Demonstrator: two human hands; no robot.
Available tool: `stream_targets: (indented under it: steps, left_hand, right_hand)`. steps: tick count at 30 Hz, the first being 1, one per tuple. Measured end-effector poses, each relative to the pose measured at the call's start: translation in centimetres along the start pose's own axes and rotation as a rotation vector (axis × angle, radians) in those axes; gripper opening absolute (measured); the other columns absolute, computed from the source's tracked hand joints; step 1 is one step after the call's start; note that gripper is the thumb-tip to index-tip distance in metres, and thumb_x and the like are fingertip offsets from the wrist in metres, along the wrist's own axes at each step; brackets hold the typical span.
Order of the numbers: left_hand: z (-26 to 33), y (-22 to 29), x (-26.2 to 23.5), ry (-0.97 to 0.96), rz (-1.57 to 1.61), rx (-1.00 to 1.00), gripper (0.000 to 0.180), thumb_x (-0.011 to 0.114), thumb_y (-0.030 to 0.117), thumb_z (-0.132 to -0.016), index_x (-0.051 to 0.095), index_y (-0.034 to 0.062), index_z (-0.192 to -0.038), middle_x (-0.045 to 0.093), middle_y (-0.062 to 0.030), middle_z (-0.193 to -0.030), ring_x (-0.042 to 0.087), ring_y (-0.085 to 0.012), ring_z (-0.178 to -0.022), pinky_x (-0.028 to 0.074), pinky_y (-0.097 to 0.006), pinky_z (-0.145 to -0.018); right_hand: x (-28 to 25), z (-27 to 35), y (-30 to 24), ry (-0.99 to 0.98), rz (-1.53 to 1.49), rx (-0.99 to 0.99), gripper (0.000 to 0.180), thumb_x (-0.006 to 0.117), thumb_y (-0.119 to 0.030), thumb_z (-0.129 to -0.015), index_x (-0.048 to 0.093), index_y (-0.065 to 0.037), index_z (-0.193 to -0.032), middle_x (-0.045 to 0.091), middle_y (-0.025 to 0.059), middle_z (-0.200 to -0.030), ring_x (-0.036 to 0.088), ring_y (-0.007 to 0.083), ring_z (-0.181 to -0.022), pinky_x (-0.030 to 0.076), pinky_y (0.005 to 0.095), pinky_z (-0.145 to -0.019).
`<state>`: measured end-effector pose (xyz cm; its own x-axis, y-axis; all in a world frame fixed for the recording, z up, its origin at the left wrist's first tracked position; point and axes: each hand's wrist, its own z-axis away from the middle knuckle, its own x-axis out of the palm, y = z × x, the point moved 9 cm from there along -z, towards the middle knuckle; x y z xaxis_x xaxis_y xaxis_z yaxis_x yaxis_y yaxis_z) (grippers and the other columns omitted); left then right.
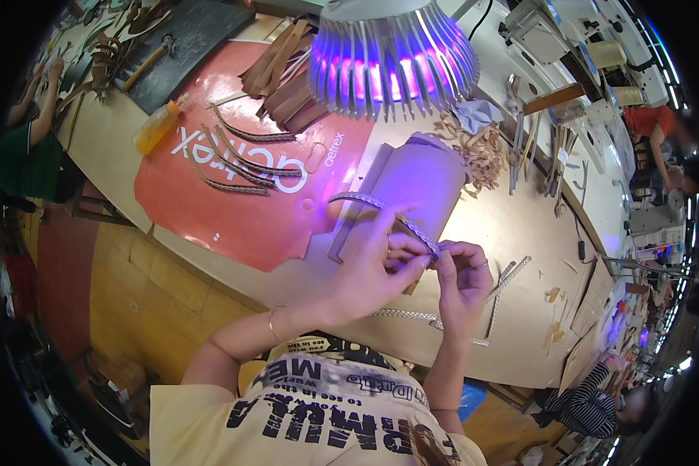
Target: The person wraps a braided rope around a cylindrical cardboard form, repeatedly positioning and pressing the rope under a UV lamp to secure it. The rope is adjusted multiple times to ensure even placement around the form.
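The left hand (365, 268) clamps the braided strap (417, 231) between thumb and fingers. The right hand (462, 283) pinches the strap's near end. The strap spans the pad (423, 175), near the lamp (392, 66). Pale braids (507, 285) lie beside the right hand.

From here I see one braided strap (420, 234): narrow, purple-tinted, true colour unclear. Bowed, not straight. Near end pinched at the fingertips of left hand (373, 268) and right hand (462, 281); far end pokes out free beyond the left fingers.
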<state>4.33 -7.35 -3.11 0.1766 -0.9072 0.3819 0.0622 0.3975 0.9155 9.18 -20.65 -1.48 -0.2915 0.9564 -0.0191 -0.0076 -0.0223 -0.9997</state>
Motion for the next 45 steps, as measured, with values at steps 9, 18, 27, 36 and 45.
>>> stream_targets:
  steps: [9,18,27,36,45]
  left_hand:
    - [1.6,3.8,-1.1,-0.018,-1.081,0.397,0.057,0.063,0.02,-0.091,0.042,0.0057,-0.143,0.055,-0.0176,-0.132,0.054,-0.0356,-0.121,0.043,-0.046,-0.101]
    - [0.4,0.4,-0.6,-0.252,-1.133,0.299,0.074,0.056,0.042,-0.093,0.028,0.0068,-0.152,0.018,-0.0207,-0.159,0.021,-0.0442,-0.144,0.023,-0.052,-0.116]
    - [0.4,0.0,-0.6,-0.271,-1.11,0.256,0.071,0.057,0.033,-0.094,0.028,0.0045,-0.151,0.017,-0.023,-0.158,0.019,-0.0456,-0.144,0.02,-0.053,-0.117]
    - [0.3,0.6,-1.2,-0.189,-1.022,0.288,0.062,0.053,0.016,-0.092,0.034,0.004,-0.149,0.024,-0.0208,-0.157,0.027,-0.0394,-0.143,0.025,-0.05,-0.114]
    - [-1.7,2.6,-4.7,-0.041,-0.852,0.267,0.023,0.074,0.018,-0.084,0.066,0.0048,-0.102,0.065,-0.0082,-0.11,0.063,-0.0255,-0.098,0.046,-0.036,-0.084]
  right_hand:
    - [-3.8,-1.3,2.7,0.006,-0.092,0.135,0.033,0.066,0.004,-0.088,0.046,-0.003,-0.113,0.064,0.0087,-0.092,0.061,0.0114,-0.081,0.05,0.0226,-0.073]
    - [-3.2,1.6,-2.1,0.452,0.72,-0.386,0.021,0.065,0.004,-0.087,0.061,-0.003,-0.107,0.065,0.0127,-0.106,0.06,0.0231,-0.101,0.047,0.0273,-0.082]
    - [2.7,3.6,-5.4,0.085,1.133,-0.5,0.047,0.049,-0.032,-0.097,0.053,-0.008,-0.138,0.047,0.0172,-0.145,0.039,0.038,-0.137,0.021,0.0497,-0.113]
    - [3.1,3.0,4.3,-0.028,0.49,-0.241,0.075,0.04,-0.053,-0.098,0.025,-0.004,-0.153,0.017,0.0253,-0.158,0.015,0.0447,-0.146,0.014,0.0516,-0.118]
    - [-3.9,4.4,5.5,0.19,0.604,0.0,0.051,0.042,-0.026,-0.102,0.039,0.003,-0.144,0.035,0.0209,-0.152,0.031,0.031,-0.143,0.022,0.0407,-0.117]
